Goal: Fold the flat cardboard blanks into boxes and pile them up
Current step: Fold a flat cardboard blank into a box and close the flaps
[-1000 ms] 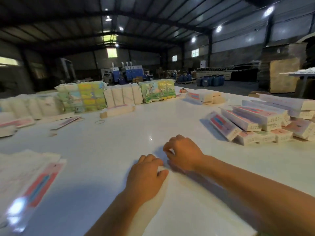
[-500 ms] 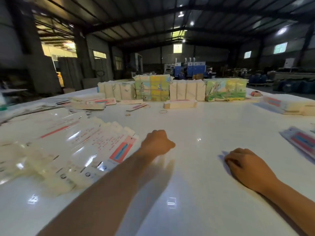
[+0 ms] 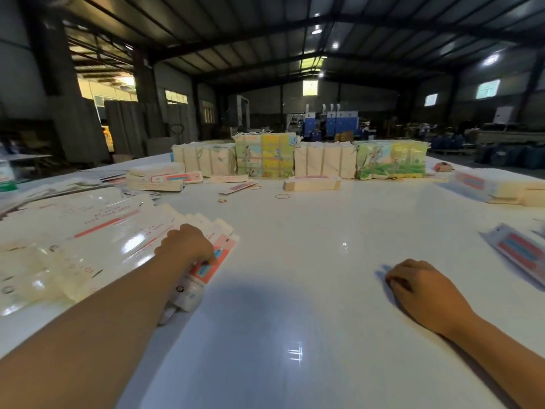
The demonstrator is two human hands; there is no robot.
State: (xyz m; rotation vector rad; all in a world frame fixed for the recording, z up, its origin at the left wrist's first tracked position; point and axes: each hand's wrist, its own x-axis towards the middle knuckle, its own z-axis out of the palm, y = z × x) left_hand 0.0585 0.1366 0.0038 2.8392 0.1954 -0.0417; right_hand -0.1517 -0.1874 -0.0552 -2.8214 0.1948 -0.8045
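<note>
Left hand [image 3: 188, 246] pinching top flat cardboard blank [image 3: 216, 255] of fanned pile near desk [image 3: 295, 290] left edge, right hand [image 3: 421, 290] loosely curled, holding nothing, resting on desk well apart.

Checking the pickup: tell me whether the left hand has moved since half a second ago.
Yes. The left hand went left off the bare table onto the fanned blanks.

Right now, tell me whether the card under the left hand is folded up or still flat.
Flat. The card lies level on the fanned pile of blanks, no sides raised; the left hand presses its fingers on it.
</note>
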